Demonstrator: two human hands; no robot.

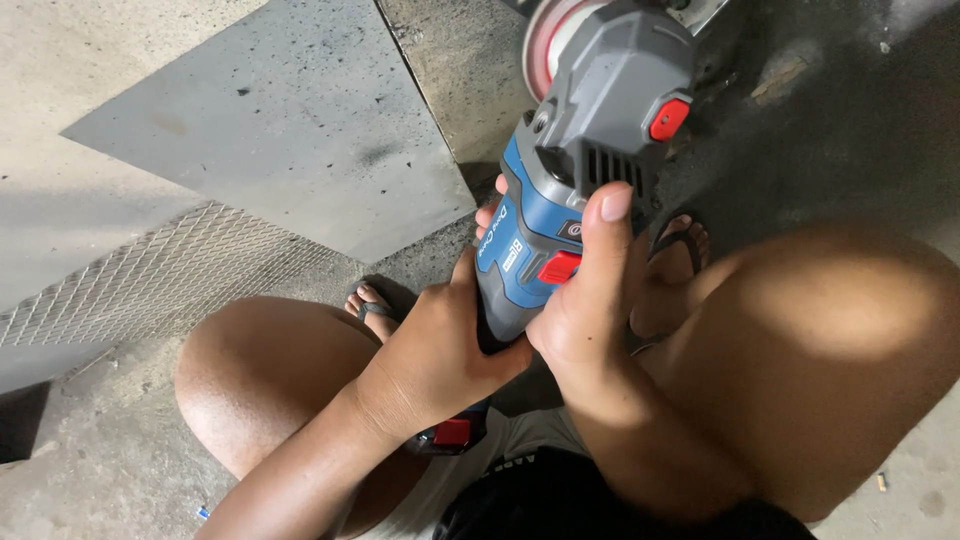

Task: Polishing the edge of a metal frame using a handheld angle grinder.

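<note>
A flat grey metal sheet (290, 130) lies on the concrete floor (110, 470). Above the person's knees, a blue-and-grey angle grinder (570, 170), likely heavy and rigid, is clasped round its body by the left hand (440, 350) and right hand (590, 300), the safest hold.

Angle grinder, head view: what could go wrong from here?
1. Bare knees and feet in open sandals sit close to the angle grinder; sparks or a slip could hurt skin.
2. Left hand and right hand are bare and both grip the body, not a side handle; a kick from the disc might twist it loose.
</note>
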